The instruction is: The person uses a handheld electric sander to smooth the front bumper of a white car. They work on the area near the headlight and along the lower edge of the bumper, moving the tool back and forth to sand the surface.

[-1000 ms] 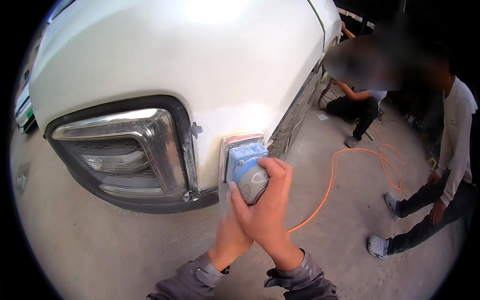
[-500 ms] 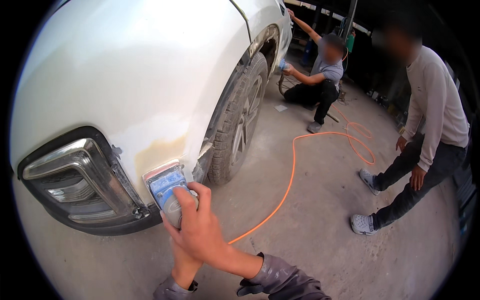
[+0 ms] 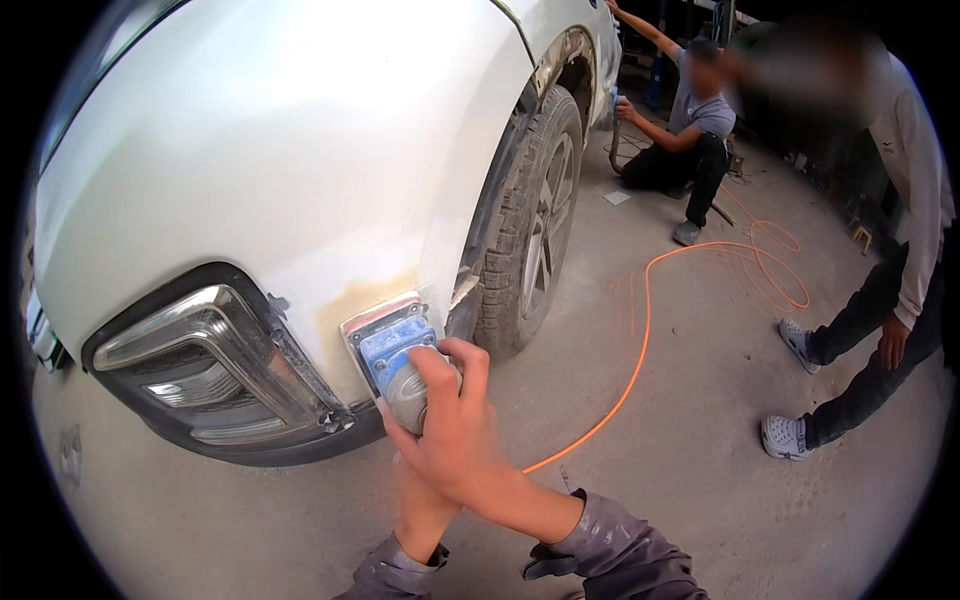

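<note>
A blue and grey power sander (image 3: 408, 388) with a rectangular pad lies against the white car's bumper corner (image 3: 335, 330), over a yellowish patch of filler. My right hand (image 3: 452, 430) is wrapped around the rounded grey body, two fingers over its top and the thumb along its left side. Under the right wrist comes my left hand (image 3: 422, 500), close behind the tool. Its fingers are hidden, so I cannot see what they touch. Left of the sander sits a dusty lamp unit (image 3: 215, 370) in a black surround.
The front wheel (image 3: 535, 225) stands right of the bumper. An orange hose (image 3: 640, 350) curves over the concrete floor. One person (image 3: 700, 120) crouches beyond the wheel, holding a blue tool to the car. Another person (image 3: 910, 200) bends forward at the right.
The whole scene has shifted right and slightly down in the view. My hands and the sander stay at the same bumper corner. The standing person leans further forward.
</note>
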Demonstrator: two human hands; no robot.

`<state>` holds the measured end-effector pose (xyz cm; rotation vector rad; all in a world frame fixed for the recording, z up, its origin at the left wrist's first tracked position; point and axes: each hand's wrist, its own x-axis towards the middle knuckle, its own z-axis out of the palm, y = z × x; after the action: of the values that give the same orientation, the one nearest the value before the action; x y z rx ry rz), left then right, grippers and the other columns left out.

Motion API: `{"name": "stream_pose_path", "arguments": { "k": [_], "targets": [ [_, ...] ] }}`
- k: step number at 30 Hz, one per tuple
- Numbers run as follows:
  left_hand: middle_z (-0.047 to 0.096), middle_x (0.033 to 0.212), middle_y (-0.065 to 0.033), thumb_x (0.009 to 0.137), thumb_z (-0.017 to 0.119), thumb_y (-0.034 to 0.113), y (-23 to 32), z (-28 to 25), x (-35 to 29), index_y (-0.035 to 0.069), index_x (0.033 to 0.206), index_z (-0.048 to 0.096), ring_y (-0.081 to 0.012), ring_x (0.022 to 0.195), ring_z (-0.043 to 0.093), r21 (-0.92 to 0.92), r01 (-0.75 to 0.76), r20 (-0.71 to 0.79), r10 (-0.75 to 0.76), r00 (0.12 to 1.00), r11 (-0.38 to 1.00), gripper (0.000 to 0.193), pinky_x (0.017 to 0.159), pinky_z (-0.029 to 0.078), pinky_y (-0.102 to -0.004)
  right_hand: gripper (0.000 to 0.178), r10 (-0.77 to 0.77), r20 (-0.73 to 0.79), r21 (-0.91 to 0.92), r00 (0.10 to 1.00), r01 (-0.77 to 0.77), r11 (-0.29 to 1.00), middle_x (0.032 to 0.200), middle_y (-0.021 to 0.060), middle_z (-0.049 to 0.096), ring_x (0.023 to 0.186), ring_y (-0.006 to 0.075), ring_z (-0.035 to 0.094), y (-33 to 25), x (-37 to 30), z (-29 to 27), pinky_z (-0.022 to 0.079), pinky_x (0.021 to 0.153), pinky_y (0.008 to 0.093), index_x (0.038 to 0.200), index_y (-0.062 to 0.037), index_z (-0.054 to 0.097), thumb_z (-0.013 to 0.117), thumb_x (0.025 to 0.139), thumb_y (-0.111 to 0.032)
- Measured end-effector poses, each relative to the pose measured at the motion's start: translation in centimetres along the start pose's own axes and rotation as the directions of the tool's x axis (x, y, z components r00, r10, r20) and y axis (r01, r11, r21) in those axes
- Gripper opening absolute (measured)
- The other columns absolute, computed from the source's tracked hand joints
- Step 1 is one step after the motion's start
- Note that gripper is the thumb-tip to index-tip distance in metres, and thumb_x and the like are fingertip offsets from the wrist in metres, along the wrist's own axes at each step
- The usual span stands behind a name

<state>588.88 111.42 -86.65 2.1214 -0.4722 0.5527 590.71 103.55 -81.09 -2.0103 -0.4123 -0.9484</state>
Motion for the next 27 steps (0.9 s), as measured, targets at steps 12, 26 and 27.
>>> {"name": "stream_pose_path", "arguments": {
  "k": [12, 26, 27],
  "targets": [
    [0.062, 0.110, -0.0217, 0.079, 0.070, 0.020, -2.4, 0.2, -2.7, 0.002, 0.127, 0.048, -0.0441, 0.097, 0.059, -0.058, 0.028, 0.013, -0.028, 1.000, 0.998, 0.056, 0.075, 0.048, -0.0489, 0.069, -0.049, 0.014, -0.017, 0.999, 0.050, 0.999, 0.124, 0.0257, 0.037, 0.092, 0.0445, 0.057, 0.3, -2.2, 1.0, 0.053, 0.065, 0.0458, 0.127, -0.0062, 0.041, 0.081, 0.072, -0.013],
    [0.062, 0.109, -0.0228, 0.079, 0.070, 0.020, -1.3, 0.5, -1.8, 0.001, 0.127, 0.047, -0.0448, 0.095, 0.059, -0.049, -0.015, -0.038, 0.013, 0.999, 0.999, 0.056, 0.075, 0.048, -0.0497, 0.066, -0.038, -0.003, -0.021, 0.999, 0.038, 0.999, 0.116, 0.0231, 0.041, 0.098, 0.0390, 0.053, 0.0, -1.9, 0.9, 0.049, 0.073, 0.0436, 0.124, -0.0024, 0.040, 0.079, 0.072, -0.008],
    [0.062, 0.109, -0.0229, 0.079, 0.070, 0.020, -1.0, 0.6, -1.1, 0.000, 0.127, 0.047, -0.0448, 0.095, 0.059, -0.044, -0.007, -0.026, 0.006, 1.000, 0.999, 0.057, 0.075, 0.048, -0.0497, 0.065, -0.050, -0.013, -0.022, 0.999, 0.050, 0.999, 0.116, 0.0225, 0.041, 0.099, 0.0387, 0.051, 0.1, -0.8, 0.4, 0.048, 0.076, 0.0435, 0.124, -0.0021, 0.040, 0.078, 0.072, -0.007]
  ]
}}
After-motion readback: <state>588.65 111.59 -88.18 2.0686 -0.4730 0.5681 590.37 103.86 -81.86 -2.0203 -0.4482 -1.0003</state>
